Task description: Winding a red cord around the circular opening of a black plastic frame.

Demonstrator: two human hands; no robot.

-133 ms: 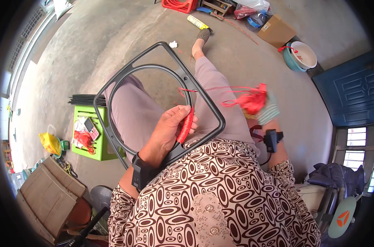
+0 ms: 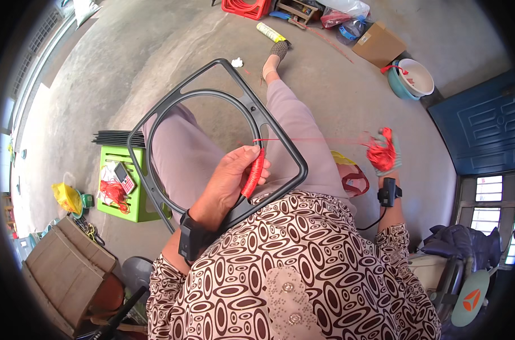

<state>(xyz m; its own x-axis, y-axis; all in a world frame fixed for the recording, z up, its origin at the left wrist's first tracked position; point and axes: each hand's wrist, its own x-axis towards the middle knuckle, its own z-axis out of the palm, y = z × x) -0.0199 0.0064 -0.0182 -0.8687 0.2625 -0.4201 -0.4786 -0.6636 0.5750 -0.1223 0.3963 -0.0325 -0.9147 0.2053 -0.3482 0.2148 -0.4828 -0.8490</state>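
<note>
A dark grey frame [image 2: 298, 160], square outside with a round ring inside, lies tilted across my lap. Red cord is wound tightly round one stretch of the ring, making a red wrapped section [image 2: 254, 173]. My bare left hand [image 2: 237, 170] is closed round that section, thumb at its upper end. From there a taut strand of red cord [image 2: 308, 139] runs right to my right hand [image 2: 395, 153], which wears a striped glove. That hand is closed on a loose bundle of red cord [image 2: 380, 154], out to the right of the frame and slightly blurred.
Left of my legs stands a green stool [image 2: 121, 212] with red cord and a calculator [image 2: 124, 176] on it, beside stacked black frames [image 2: 118, 138]. A bag [image 2: 355, 182] sits right of my leg. Basins [image 2: 417, 78] and a cardboard box [image 2: 379, 44] stand far right.
My right hand has moved right, away from the frame, with the cord bundle, and the strand has drawn straight. My left hand stays at the wrapped section.
</note>
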